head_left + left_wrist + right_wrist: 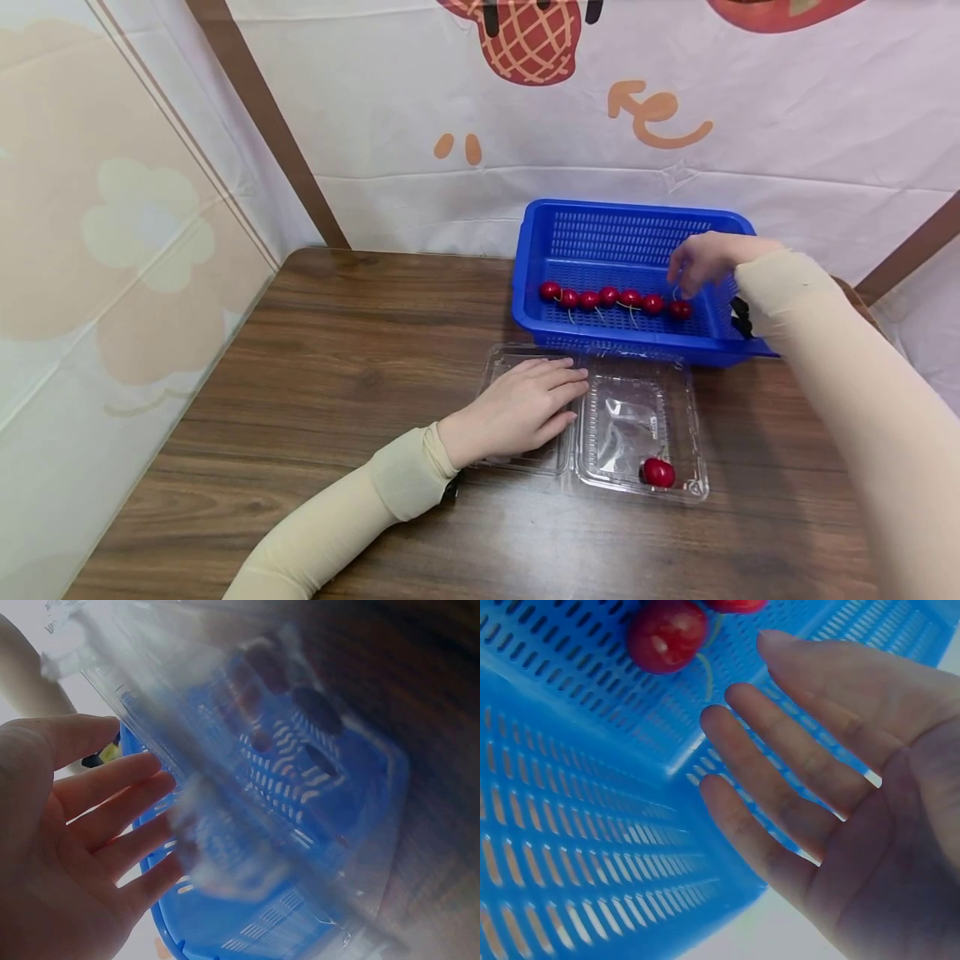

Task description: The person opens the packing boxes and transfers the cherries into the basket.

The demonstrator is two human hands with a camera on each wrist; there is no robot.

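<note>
My right hand [705, 260] reaches into the blue basket [637, 333], just above the rightmost cherry [680, 311]. In the right wrist view a red cherry [667, 636] and its thin stem lie a little apart from my loosely bent fingers [761, 754]. Several more cherries [589, 299] with green stems line the basket floor. My left hand [517, 410] lies flat with spread fingers over the left half of a clear plastic clamshell box [686, 417]. One red cherry [659, 472] sits in the box's right half, at its near right corner.
The basket stands against a printed cloth backdrop [420, 208] at the back of the brown wooden table [337, 350]. The spread-out clamshell lies directly in front of it. Something black [741, 318] shows at the basket's right end, beside my right wrist.
</note>
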